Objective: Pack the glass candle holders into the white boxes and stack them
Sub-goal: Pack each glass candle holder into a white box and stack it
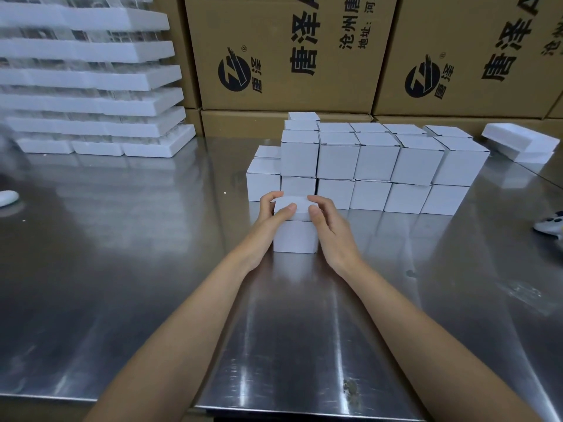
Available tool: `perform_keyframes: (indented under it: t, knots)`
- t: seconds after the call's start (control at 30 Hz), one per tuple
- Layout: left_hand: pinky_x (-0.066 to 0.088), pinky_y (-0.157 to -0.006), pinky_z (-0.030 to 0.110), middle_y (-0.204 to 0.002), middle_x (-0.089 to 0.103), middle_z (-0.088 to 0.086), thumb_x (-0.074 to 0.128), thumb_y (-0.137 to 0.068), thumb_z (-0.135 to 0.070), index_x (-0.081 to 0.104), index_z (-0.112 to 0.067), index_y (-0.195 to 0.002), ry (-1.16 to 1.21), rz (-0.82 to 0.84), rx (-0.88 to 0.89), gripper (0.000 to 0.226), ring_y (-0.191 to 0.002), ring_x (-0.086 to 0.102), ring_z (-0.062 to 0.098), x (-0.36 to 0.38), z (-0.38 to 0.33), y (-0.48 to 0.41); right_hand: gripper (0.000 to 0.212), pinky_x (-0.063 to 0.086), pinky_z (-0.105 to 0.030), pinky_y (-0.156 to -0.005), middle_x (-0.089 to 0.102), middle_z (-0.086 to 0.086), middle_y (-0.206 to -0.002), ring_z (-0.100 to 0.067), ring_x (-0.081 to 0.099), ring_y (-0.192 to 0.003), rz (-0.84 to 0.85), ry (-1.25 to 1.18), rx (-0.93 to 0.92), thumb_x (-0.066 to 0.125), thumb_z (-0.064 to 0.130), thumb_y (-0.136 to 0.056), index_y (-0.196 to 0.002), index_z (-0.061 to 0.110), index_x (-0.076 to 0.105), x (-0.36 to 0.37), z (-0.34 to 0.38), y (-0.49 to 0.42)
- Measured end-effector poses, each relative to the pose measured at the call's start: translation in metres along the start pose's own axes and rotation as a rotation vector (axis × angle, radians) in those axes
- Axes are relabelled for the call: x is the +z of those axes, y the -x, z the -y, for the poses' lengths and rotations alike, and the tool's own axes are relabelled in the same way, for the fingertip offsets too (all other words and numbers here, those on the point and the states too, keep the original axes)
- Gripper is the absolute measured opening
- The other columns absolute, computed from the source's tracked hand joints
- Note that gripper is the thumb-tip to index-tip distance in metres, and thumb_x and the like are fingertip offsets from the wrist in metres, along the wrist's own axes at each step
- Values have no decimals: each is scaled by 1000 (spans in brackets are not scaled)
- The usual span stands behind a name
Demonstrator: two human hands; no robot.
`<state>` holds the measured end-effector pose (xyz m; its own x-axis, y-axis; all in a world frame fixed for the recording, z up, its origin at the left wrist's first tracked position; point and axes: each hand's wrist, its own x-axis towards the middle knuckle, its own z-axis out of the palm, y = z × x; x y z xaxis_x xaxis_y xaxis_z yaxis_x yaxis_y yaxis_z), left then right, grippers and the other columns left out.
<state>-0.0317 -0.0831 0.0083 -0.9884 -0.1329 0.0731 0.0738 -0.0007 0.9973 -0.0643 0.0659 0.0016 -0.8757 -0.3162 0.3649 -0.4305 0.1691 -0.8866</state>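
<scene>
The left hand [272, 215] and the right hand [330, 228] grip one white box [295, 237] from both sides, with fingers curled over its top and thumbs pressing on the lid. The box stands on the table [122, 269] between the hands. Just behind them is the stack [374, 161] of closed boxes. Far to the left of the left hand are foam trays [91, 129] with glass between them.

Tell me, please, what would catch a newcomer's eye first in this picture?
At the centre, the left grip and right grip hold a small white box on the steel table. Just behind it stands a wall of closed white boxes, with brown printed cartons at the back. At far left rises a stack of white foam trays.
</scene>
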Motion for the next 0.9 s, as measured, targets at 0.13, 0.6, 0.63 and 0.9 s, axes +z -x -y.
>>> perform_keyframes:
  t: [0.13, 0.6, 0.63, 0.9]
  knots:
    - [34, -109, 33, -132, 49, -3, 66, -70, -41, 44, -41, -115, 50, -14, -1, 50, -126, 47, 16, -2, 4, -5, 26, 40, -13, -82, 60, 6, -108, -11, 55, -96, 7, -4, 18, 47, 24, -101, -127, 22, 51, 2, -2, -1]
    - [30, -115, 35, -144, 38, -10, 59, -95, -35, 38, -25, -142, -187, -155, 183, 52, -131, 37, 1, 11, 13, -11, 12, 37, -2, -80, 49, 21, -117, 18, 50, -96, -170, -105, 38, 45, 15, -101, -113, 15, 49, 12, -4, -12]
    - [32, -114, 33, -145, 36, -8, 58, -96, -33, 41, -22, -141, -253, -198, 241, 49, -127, 36, -7, 13, 14, -12, 12, 39, -7, -83, 50, 21, -118, 19, 49, -96, -191, -56, 7, 48, 18, -101, -112, 16, 51, 12, -7, -13]
    - [22, -117, 28, -159, 26, 0, 54, -97, -8, 19, -14, -153, -567, -110, 337, 67, -145, 25, 15, 2, 21, -36, 35, 43, -39, -104, 55, -3, -136, -19, 48, -128, -129, 294, -135, 53, 6, -96, -131, 6, 52, 3, -27, -32]
